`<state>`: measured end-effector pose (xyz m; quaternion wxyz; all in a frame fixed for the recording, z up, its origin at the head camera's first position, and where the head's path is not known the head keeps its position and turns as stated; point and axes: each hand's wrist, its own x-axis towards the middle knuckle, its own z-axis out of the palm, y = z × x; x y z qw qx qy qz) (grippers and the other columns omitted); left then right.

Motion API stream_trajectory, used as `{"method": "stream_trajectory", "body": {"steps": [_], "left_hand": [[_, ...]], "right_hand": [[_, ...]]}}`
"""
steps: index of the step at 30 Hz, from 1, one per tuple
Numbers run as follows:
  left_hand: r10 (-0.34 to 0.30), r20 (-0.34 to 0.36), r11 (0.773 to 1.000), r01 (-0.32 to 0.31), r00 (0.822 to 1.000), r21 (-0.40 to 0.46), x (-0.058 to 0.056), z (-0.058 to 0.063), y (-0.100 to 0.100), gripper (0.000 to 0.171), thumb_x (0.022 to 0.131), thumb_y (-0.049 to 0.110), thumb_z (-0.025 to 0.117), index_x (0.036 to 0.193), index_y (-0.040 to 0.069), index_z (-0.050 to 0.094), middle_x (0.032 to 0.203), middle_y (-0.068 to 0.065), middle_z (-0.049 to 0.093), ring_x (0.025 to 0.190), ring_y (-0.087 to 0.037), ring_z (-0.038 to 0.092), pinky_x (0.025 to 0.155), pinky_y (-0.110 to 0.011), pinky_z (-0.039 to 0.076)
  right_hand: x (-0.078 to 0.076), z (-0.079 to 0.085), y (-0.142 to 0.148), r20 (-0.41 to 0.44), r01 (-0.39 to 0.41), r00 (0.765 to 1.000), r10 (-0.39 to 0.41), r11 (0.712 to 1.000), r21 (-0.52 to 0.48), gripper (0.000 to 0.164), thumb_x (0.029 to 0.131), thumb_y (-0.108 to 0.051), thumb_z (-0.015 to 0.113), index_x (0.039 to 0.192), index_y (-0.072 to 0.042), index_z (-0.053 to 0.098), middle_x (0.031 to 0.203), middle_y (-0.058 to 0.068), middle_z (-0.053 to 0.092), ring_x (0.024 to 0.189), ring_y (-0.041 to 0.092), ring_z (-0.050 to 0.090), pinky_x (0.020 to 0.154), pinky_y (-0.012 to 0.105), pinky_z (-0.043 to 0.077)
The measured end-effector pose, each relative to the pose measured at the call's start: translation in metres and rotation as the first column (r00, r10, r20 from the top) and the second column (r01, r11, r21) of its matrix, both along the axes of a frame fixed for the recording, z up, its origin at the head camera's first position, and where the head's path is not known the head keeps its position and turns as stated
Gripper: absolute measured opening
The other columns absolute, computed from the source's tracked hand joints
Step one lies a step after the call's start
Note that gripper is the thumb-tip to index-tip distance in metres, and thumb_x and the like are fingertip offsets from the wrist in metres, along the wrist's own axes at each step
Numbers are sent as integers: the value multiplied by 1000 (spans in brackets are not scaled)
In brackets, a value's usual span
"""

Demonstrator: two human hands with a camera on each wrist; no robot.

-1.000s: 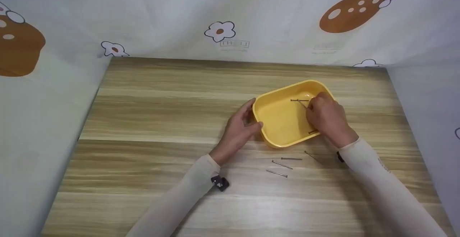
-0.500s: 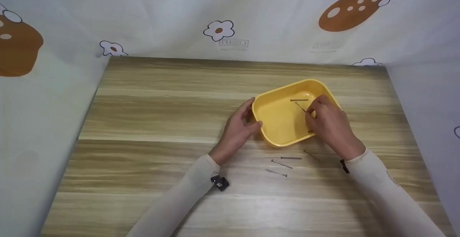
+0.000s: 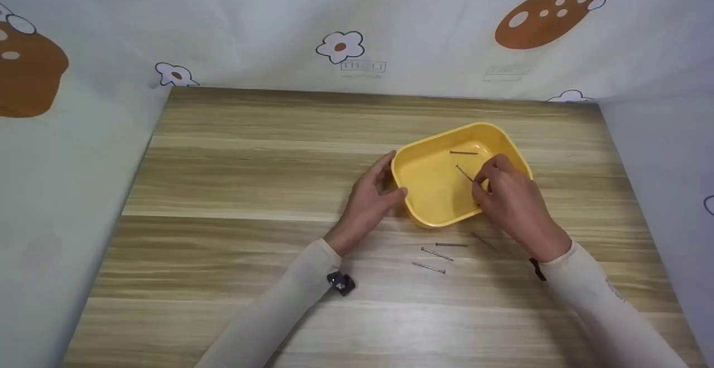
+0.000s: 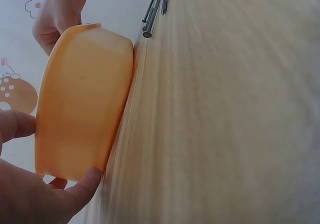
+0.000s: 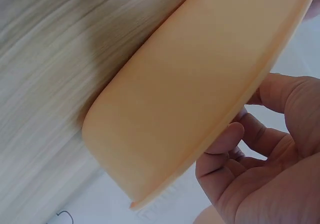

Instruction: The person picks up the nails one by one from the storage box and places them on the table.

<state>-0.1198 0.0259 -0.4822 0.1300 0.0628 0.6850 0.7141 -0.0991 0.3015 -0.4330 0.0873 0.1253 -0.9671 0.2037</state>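
Note:
A yellow plastic container (image 3: 432, 189) with rounded corners stands on the table. My left hand (image 3: 368, 203) holds its left end, the thumb at the rim and the fingers around the outer wall. Over the container's right part, my right hand (image 3: 513, 203) pinches a nail (image 3: 464, 173) between thumb and fingertips, the nail's head pointing up and left. Another nail (image 3: 464, 153) lies inside on the container's floor. In the right wrist view the container's side wall (image 5: 175, 94) hides the pinched nail.
Several loose nails lie on the table in front of the container, among them one nail (image 3: 429, 267) nearest me and one dim nail (image 3: 484, 241) near my right wrist. A printed cloth (image 3: 251, 28) hangs behind and at both sides of the wooden tabletop (image 3: 234, 178).
My right hand has drawn back a little toward me, and the pinched nail has moved away from the one lying in the container. The left hand has stayed in place.

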Motion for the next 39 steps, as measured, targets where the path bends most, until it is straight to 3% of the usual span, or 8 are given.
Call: {"method": "stream_trajectory", "body": {"steps": [19,28,39], "left_hand": [[10,5,999,-10,1000,-38,1,1,1,81,95,5,75,169,11,42,167,-8,51,155,-23,47,123,-32,45],[8,-12,1000,-8,1000,-21,-1,0,0,81,95,3,75,169,8,42,164,-13,54,151,-23,51,122,-33,46],[2,-25,1000,-2,1000,-22,0,-1,0,81,95,4,75,169,7,42,166,-13,53,153,-25,50,122,-33,47]], "right_hand": [[21,0,-10,-63,-35,997,35,999,6,5,91,2,72,88,1,76,98,11,64,78,23,67,64,39,57],[30,4,-17,-123,-75,989,78,997,22,3,87,4,76,87,1,76,96,10,65,78,22,68,62,40,60],[41,6,-22,-88,-90,992,91,996,17,9,88,4,81,87,-3,75,98,7,64,79,19,68,63,37,60]]}}
